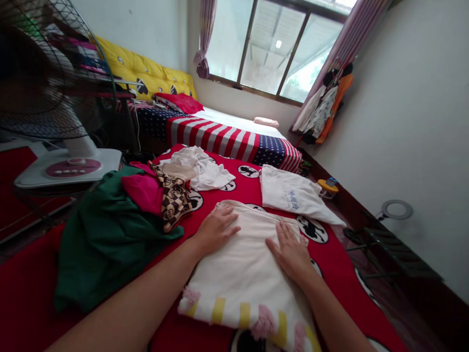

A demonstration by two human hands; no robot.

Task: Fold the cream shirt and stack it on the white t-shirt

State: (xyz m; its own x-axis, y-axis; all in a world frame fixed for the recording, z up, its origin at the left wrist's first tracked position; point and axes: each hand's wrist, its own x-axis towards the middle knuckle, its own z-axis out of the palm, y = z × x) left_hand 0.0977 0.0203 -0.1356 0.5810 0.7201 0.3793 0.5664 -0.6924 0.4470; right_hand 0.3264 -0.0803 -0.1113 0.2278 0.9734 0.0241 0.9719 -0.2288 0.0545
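1. Pressing down on a folded cream cloth with yellow stripes and pink tufts on its near edge, the left hand and the right hand rest flat, a little apart from each other.
2. Fingers of both hands are open and spread, and they do not pinch or grip anything. The cream cloth lies directly under the palms and fingers, and its tufted edge is nearer to the person than the hands.
3. Under the cream cloth is a red blanket with a black and white cartoon mouse print, and it covers the bed.
4. Left of the left hand, a dark green garment lies in a heap, touching a pink cloth and a brown checked scarf.
5. Farther on the red blanket, a crumpled white cloth lies beside a white T-shirt with blue letters.
6. Beyond them is a second bed with a flag-pattern cover in red, white and blue stripes and stars. It has a red pillow and a yellow quilted cushion.
7. An electric fan stands on the left, and a window with curtains is at the far end.
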